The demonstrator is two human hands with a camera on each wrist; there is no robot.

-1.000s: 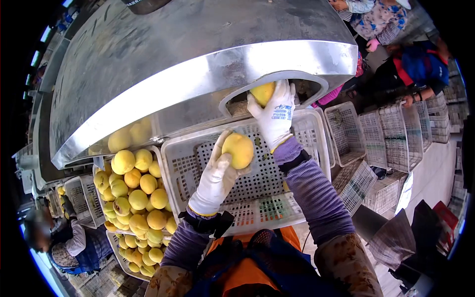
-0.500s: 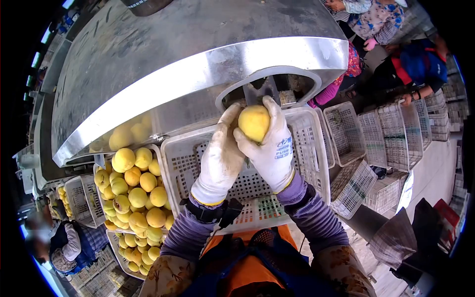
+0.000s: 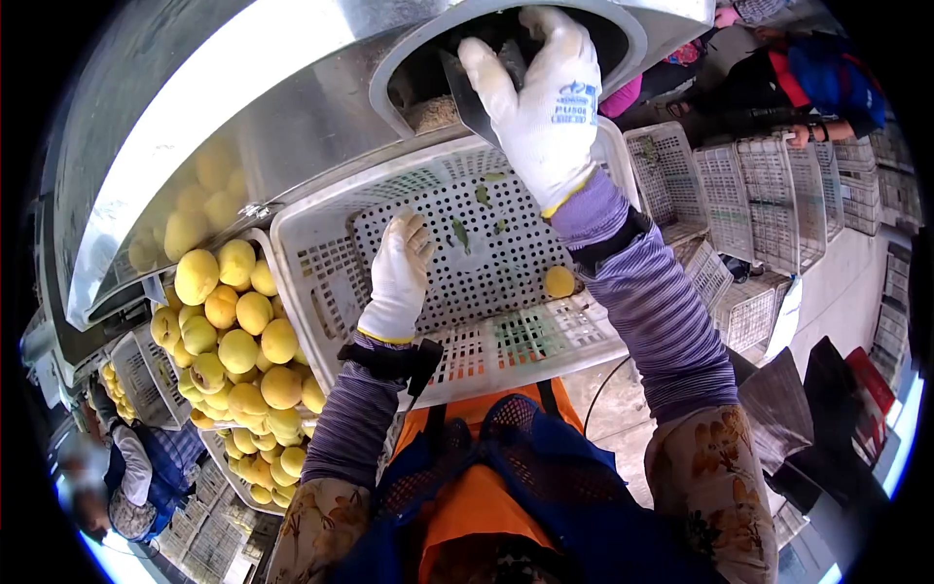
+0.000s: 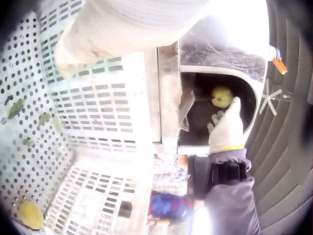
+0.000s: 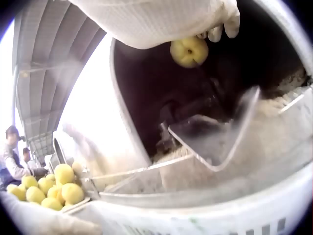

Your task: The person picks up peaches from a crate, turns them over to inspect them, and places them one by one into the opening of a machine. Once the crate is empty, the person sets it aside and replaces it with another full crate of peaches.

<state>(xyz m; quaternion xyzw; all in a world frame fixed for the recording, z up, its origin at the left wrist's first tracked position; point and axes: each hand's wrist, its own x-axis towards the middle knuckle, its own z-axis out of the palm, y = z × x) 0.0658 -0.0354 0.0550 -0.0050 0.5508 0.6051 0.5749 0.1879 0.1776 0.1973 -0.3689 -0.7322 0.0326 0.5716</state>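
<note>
- A yellow fruit [image 4: 222, 98] is seen inside the opening of the metal housing [image 3: 302, 127], above an angled metal plate [image 5: 195, 129]. It is hidden from the head view.
- The right hand [image 3: 556, 117], gloved in white, is reached into that opening, its thumb and forefinger spread wide. Its fingertips are seen close by the fruit, but whether the fruit is gripped or only touched cannot be told.
- The left hand [image 3: 397, 277], also gloved, is held over the left part of the white crate [image 3: 486, 282] – its fingers loosely bent, with nothing held.
- One loose fruit [image 3: 559, 282] is lying on the crate's floor, by the near right corner; green leaves [image 3: 460, 234] are scattered towards the far edge.
- Beside the crate's left edge, many yellow fruits [image 3: 238, 350] are heaped in another container.
- The step in hand is judged to be the placing or seating of the fruit at the opening – how it is supported there is not clearly shown.
- For the next move, a steady, well-aligned fruit seems to be called for, with the fingers drawn clear of the metal parts once it is secure.
</note>
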